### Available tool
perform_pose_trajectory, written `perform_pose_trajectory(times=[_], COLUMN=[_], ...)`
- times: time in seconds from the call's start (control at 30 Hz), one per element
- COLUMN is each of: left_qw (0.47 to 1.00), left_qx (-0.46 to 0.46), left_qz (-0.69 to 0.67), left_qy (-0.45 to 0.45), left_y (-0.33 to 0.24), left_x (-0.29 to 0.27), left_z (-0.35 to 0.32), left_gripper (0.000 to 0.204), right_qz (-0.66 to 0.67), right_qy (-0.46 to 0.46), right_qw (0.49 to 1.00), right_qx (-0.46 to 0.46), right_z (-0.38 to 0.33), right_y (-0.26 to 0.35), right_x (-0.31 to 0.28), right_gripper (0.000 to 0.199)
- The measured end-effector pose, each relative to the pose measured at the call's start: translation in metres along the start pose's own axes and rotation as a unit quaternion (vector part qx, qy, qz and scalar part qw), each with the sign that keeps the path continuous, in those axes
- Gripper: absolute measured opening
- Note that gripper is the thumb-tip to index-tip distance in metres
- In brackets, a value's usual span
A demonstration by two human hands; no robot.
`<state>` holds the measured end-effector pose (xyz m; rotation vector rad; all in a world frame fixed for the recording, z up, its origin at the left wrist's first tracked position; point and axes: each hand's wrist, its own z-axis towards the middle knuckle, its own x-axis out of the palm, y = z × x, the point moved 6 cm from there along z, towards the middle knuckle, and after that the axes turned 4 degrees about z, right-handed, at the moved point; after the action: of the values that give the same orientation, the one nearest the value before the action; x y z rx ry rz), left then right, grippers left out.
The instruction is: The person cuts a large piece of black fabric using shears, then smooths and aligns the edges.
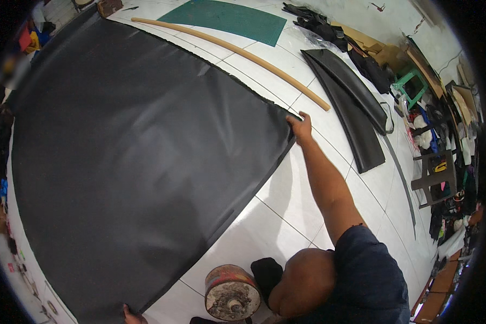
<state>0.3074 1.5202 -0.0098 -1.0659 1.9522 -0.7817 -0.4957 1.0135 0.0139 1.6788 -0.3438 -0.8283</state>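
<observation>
A large black sheet of smooth, leather-like material (129, 156) spreads over the white tiled floor. My right hand (302, 128) grips its near right corner, thumb on top, my arm stretched out. At the bottom of the view, my left hand (133, 315) holds the sheet's near edge with the thumb on its upper face; most of this hand is cut off by the frame. Soft creases and light reflections run across the middle of the sheet. Beyond its far right edge lies a long tan rod or tube (237, 51).
A round, crusted tin (232, 302) stands beside my knee. A green mat (227, 21) lies at the back. Folded black material (356, 119) and a thin dark strip (404, 181) lie right. A green stool (410, 86), a dark stool (434, 175) and clutter line the right wall.
</observation>
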Motion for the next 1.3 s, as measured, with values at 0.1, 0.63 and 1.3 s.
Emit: perform_pose_trajectory(times=[0.1, 0.63, 1.3], left_qw=[1.0, 0.999, 0.997], left_qx=[-0.003, 0.001, 0.026], left_qz=[-0.013, -0.031, 0.058], left_qy=[-0.002, 0.02, 0.034], left_y=[0.017, 0.021, 0.077], left_x=[0.0, -0.02, -0.065], left_z=[0.015, 0.027, 0.076], left_gripper=[0.041, 0.043, 0.027], right_qz=[-0.169, -0.366, -0.403], right_qy=[0.054, 0.071, 0.122], right_qw=[0.982, 0.923, 0.904], right_qx=[-0.057, -0.097, -0.074], right_z=[0.041, 0.021, 0.07], right_y=[-0.009, -0.04, -0.066], right_x=[-0.011, -0.021, -0.047], right_gripper=[0.055, 0.033, 0.033])
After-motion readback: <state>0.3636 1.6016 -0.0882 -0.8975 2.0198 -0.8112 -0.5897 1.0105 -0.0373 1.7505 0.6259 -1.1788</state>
